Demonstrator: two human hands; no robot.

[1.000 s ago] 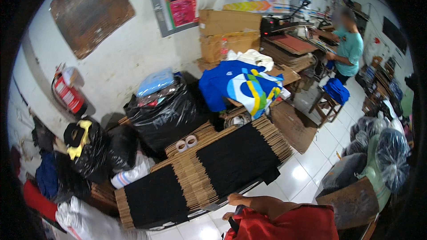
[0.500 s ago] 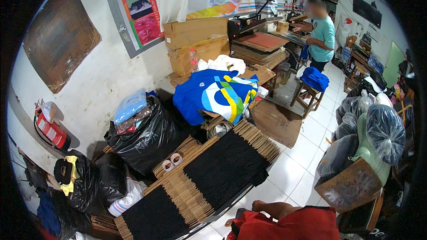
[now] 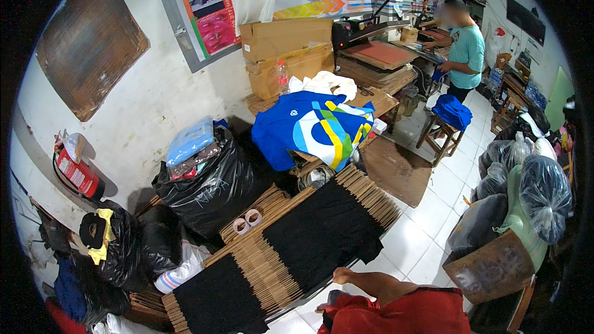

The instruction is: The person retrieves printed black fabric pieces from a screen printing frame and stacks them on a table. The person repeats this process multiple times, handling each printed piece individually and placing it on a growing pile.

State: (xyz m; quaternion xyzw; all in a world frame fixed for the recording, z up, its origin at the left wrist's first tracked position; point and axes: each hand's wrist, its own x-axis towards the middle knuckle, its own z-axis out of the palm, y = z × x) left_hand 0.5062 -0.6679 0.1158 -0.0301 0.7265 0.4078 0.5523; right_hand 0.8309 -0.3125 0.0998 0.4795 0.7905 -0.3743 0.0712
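Observation:
My right hand (image 3: 341,276) reaches leftward across my red shirt (image 3: 396,314), its fingers curled in and nothing visible in them. It is apart from the near edge of a long stack of black cloth pieces (image 3: 322,229) laid over thin brown boards (image 3: 263,269). Lower down, only a small part of my left hand (image 3: 320,308) shows beside something grey; its fingers are mostly hidden. Two tape rolls (image 3: 246,221) sit at the stack's far side. Beyond lies a blue shirt (image 3: 275,127) with white, yellow and green shapes, spread on a table.
Black bags (image 3: 210,182) and a fire extinguisher (image 3: 77,173) line the left wall. At right are filled plastic bags (image 3: 544,198) and a brown board (image 3: 489,266). A co-worker (image 3: 465,55) stands far back by heat presses (image 3: 380,54). A stool (image 3: 438,142) carries blue cloth.
The whole view has shifted slightly, so the room's things sit farther right. My right forearm shows more and its hand has come nearer the black cloth. The co-worker's arms have moved a little.

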